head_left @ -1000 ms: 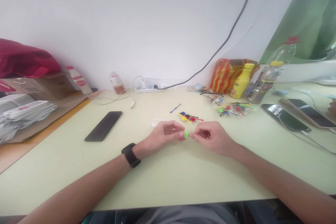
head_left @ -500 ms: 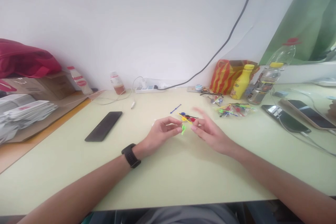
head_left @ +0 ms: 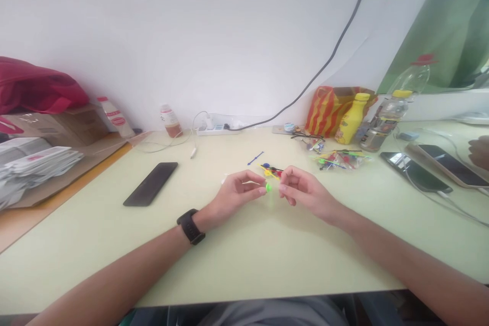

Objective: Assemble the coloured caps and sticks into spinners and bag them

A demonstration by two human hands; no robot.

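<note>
A small bright green plastic piece [head_left: 268,188] is pinched between the thumb and fingertips of my left hand [head_left: 240,191], its lower part blurred. Just right of it, my right hand [head_left: 303,191] is closed, with curled fingers and the thumb near the index finger. Whether anything lies in that pinch cannot be made out. Behind my hands, small yellow plastic pieces [head_left: 267,171] lie with a blue piece [head_left: 266,165] and a red one, partly hidden by my right hand. A thin blue stick-like piece [head_left: 255,158] lies farther back.
A black phone [head_left: 151,184] lies left of my hands. Clear packets of coloured pieces [head_left: 338,160] lie to the right, before a yellow bottle [head_left: 352,119] and a striped bag [head_left: 321,111]. More phones [head_left: 453,165] with cables lie far right, near another person's hand [head_left: 479,152].
My right index finger, stretched out and blurred before, is now curled in with the others. The green piece has turned in my left fingertips. Another person's hand at far right has shifted left.
</note>
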